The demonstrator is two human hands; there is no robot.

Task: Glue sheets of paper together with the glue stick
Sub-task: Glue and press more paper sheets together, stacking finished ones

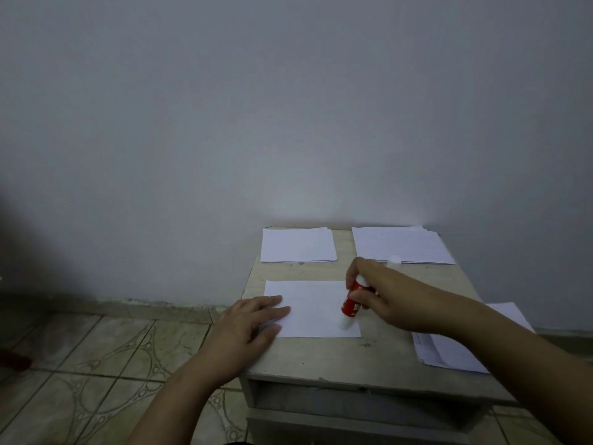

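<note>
Bare tabletop lies open near the front edge, while white paper stacks far left, far right and near right crowd the rest.

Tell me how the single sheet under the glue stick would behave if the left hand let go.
The sheet looks thin and floppy, so the glue stick would probably drag or wrinkle it. The left hand lies flat on its left edge, likely because it slides easily on the table.
</note>
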